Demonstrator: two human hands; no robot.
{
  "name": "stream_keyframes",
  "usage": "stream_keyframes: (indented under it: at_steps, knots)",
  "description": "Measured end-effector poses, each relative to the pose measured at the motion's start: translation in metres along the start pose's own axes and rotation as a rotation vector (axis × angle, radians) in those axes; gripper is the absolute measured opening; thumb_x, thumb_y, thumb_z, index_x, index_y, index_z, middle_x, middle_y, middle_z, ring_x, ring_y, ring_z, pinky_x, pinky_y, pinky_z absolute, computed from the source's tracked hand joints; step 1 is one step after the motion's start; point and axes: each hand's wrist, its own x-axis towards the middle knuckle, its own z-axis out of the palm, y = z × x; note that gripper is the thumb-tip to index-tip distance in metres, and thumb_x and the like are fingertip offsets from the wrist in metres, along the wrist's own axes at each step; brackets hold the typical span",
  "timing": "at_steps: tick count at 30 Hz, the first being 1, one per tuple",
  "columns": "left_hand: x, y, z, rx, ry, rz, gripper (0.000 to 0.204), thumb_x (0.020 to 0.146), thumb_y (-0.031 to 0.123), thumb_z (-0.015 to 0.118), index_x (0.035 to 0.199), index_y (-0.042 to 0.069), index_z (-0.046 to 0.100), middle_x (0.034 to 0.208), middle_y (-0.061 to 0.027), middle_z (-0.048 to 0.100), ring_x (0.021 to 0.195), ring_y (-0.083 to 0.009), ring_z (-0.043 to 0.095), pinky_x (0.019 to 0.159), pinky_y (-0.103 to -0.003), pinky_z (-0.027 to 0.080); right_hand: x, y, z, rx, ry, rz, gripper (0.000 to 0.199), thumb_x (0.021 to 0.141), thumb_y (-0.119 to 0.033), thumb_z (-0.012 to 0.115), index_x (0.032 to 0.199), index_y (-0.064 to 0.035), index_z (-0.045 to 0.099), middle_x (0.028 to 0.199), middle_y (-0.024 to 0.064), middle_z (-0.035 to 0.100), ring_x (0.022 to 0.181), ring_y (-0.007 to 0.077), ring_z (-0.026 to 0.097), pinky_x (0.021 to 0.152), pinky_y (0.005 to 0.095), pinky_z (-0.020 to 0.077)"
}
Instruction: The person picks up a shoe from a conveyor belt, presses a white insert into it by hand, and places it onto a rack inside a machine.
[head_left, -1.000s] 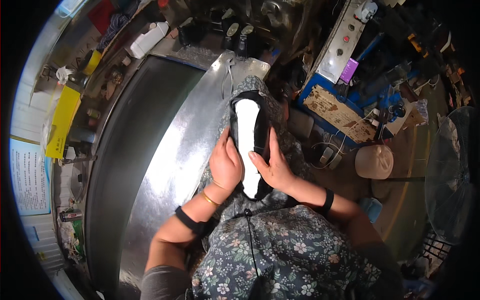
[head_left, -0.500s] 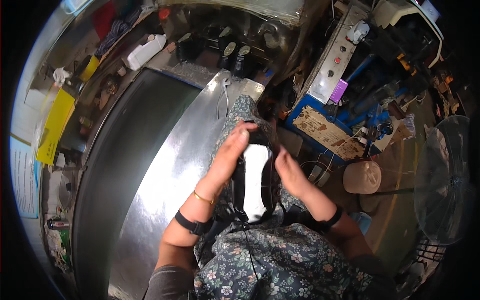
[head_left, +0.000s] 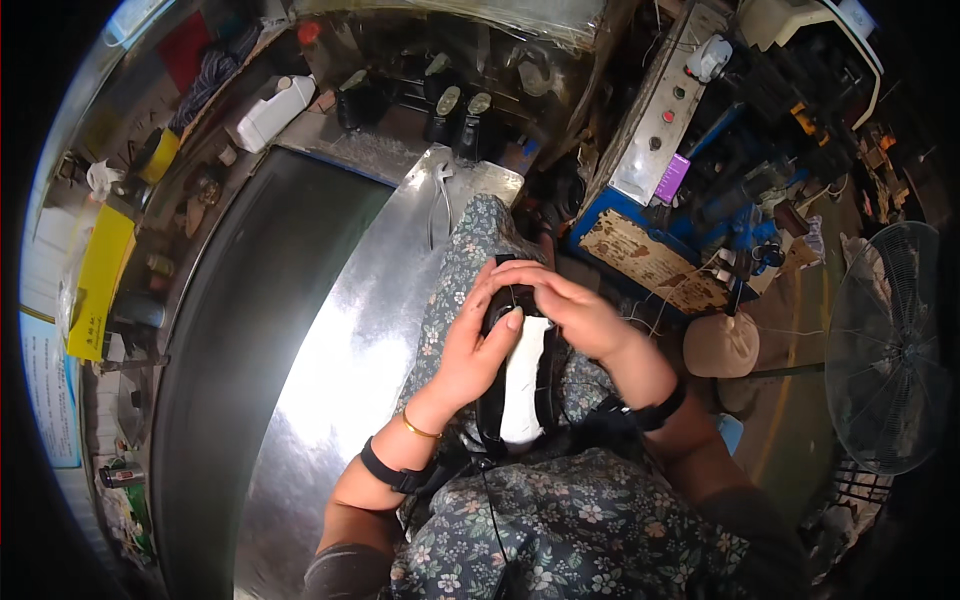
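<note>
A black shoe with a white insole lies lengthwise on my lap, over the floral dress. My left hand grips its left side, thumb across the white insole. My right hand curls over the shoe's far end, fingers closed on the toe and meeting the left hand's fingertips. A thin thread seems to run off the right hand; I cannot tell where it ends. Black bands sit on both wrists, and a gold bangle on the left.
A shiny curved metal bench runs along my left. Black shoes and a white jug stand at its far end. A blue machine with a grey control box is ahead right, a tan stool and floor fan at right.
Both hands have slid up the shoe from its sides to its far end, and the shoe has come closer over my lap. The view has tilted.
</note>
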Motion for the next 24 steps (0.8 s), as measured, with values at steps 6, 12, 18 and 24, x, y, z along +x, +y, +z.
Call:
stream_keyframes:
  at_steps: [6, 12, 18, 24]
  knots:
    - [0.005, 0.003, 0.001, -0.011, -0.093, -0.011, 0.049, 0.096, 0.015, 0.060, 0.141, 0.004, 0.045, 0.148, -0.0159, 0.046, 0.150, -0.0360, 0.021, 0.120, -0.044, 0.019, -0.022, 0.009, 0.030, -0.553, 0.360, -0.244, 0.033, 0.104, -0.015, 0.041, 0.132, -0.0003, 0.053, 0.136, 0.0191, 0.051, 0.130, 0.0324, 0.049, 0.110, 0.0386, 0.0362]
    - [0.012, -0.004, -0.017, 0.068, -0.323, -0.074, 0.091, 0.080, 0.028, 0.082, 0.151, 0.004, 0.031, 0.157, -0.0186, 0.032, 0.152, -0.0357, 0.012, 0.122, -0.044, 0.016, -0.016, 0.002, 0.001, 0.108, 0.154, 0.059, 0.040, 0.103, -0.023, 0.053, 0.137, -0.0013, 0.053, 0.144, 0.0146, 0.048, 0.137, 0.0244, 0.042, 0.114, 0.0367, 0.0306]
    - [0.009, -0.003, -0.007, 0.052, -0.251, -0.185, 0.118, 0.067, 0.033, 0.091, 0.153, -0.004, 0.020, 0.160, -0.0245, 0.021, 0.151, -0.0344, 0.017, 0.122, -0.040, 0.018, -0.008, 0.006, 0.017, -0.485, 0.281, -0.200, 0.037, 0.097, -0.016, 0.061, 0.130, -0.0009, 0.057, 0.137, 0.0230, 0.054, 0.131, 0.0326, 0.051, 0.109, 0.0394, 0.0374]
    - [0.001, 0.022, 0.057, 0.573, -0.159, 0.104, 0.103, 0.073, 0.034, 0.085, 0.151, -0.003, 0.028, 0.154, -0.0288, 0.030, 0.147, -0.0380, 0.027, 0.119, -0.047, 0.024, -0.049, 0.002, -0.043, 0.469, 0.235, 0.055, 0.052, 0.099, -0.018, 0.059, 0.147, -0.0035, 0.044, 0.153, 0.0143, 0.040, 0.144, 0.0228, 0.033, 0.118, 0.0371, 0.0271]
